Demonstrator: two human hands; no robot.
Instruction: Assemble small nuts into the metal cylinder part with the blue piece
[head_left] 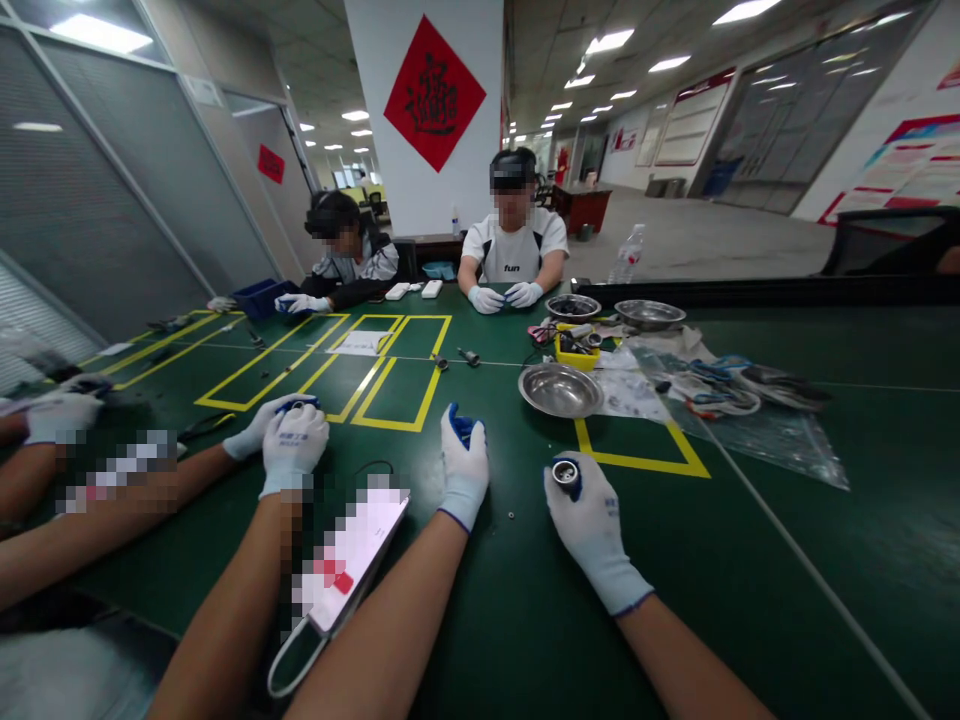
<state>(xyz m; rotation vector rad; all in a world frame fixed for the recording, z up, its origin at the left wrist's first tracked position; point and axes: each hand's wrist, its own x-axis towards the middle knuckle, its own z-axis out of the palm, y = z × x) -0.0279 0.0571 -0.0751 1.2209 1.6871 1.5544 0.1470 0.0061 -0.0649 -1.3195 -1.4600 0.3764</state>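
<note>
A white glove with blue fingertips covers each of my hands. My right hand [589, 505] is closed around a round metal connector [565, 474], its open face turned up. My left hand [463, 455] is held over the green table [510, 620] with its fingers curled; whether something small lies in them is too small to make out. A tiny ring [511, 515] lies on the table between my hands. Beyond my right hand stands a shallow metal bowl [561, 390]. Two small metal connectors [469, 357] lie farther off, past my left hand.
At my left are a co-worker's gloved hands [294, 440] and a white phone [364, 550] with a cable. A yellow bin [577, 350], more bowls [650, 314] and a plastic bag of cables [795, 450] stand or lie back right. Two people sit across the table.
</note>
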